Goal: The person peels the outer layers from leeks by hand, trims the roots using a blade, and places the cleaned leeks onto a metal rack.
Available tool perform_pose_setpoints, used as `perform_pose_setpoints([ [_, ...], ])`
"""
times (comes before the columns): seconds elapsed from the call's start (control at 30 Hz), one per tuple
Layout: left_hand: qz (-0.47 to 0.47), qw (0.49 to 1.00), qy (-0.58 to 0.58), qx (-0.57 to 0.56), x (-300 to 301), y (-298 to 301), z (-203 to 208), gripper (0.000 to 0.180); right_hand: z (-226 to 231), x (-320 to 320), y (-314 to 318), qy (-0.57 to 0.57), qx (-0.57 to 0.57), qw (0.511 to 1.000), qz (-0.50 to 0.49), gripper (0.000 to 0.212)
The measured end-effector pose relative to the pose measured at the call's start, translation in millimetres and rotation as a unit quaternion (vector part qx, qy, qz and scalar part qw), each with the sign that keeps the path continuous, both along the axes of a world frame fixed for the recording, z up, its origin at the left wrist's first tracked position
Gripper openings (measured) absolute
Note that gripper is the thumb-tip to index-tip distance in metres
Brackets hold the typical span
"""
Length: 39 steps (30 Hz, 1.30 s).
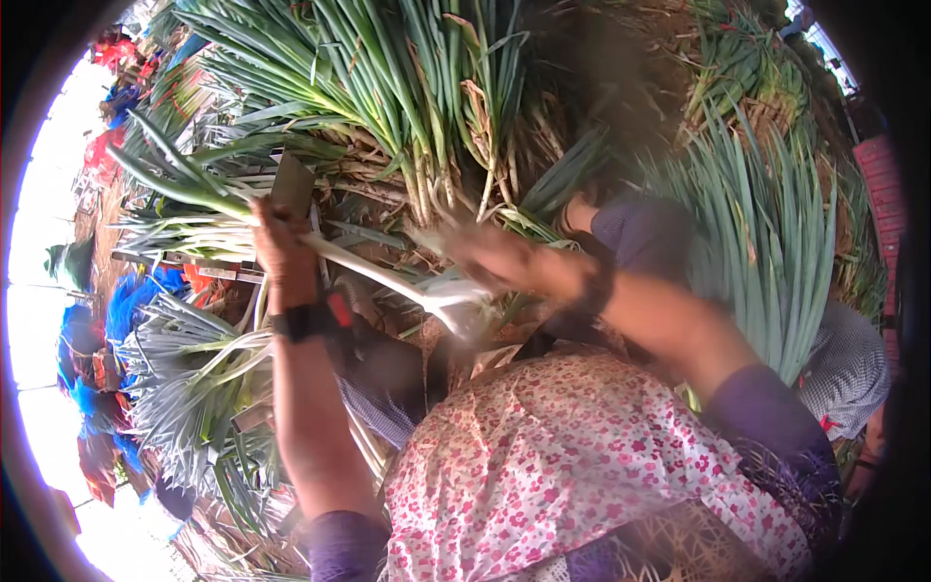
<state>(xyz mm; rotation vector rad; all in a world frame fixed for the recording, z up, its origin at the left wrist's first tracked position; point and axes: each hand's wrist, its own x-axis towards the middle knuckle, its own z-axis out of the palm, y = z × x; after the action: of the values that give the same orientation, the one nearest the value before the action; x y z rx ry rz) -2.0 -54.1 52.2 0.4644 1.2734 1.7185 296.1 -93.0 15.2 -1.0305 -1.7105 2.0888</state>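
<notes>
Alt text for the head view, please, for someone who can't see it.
A person's left grip holds a long, leek-like stalk; the motion-blurred right grip is near its pale end. Bunches of similar greens lie ahead and to both sides, beyond a pink-flowered cloth.

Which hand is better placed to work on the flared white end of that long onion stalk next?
Right, it seems. The left hand is closed around the long green-and-white onion stalk near its leaves, while the blurred right hand is beside its flared white end; whether they touch is unclear.
</notes>
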Motion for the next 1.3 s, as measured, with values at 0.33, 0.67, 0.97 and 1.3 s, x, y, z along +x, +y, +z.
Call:
perform_pose_setpoints([
  [0.33, 0.081, 0.996, -0.028, -0.02, -75.2, 9.4, -11.3, 0.032, 21.2, 97.1, -90.6, -0.286, 0.188, 0.932, 0.116, 0.035],
  [0.67, 0.008, 0.995, -0.032, 0.089, -116.4, 16.4, 5.5, 0.024, 76.9, 45.9, -26.7, -0.141, 0.324, 0.934, 0.055, 0.076],
  [0.97, 0.11, 0.991, -0.059, -0.042, -38.8, 3.7, -10.6, 0.04, 58.9, 28.0, -50.5, -0.086, 0.014, 0.996, 0.01, 0.04],
  [1.3, 0.12, 0.984, -0.123, -0.037, -60.6, 19.2, 1.2, 0.035, 27.3, 145.1, -80.8, -0.362, 0.301, 0.878, 0.09, 0.056],
])
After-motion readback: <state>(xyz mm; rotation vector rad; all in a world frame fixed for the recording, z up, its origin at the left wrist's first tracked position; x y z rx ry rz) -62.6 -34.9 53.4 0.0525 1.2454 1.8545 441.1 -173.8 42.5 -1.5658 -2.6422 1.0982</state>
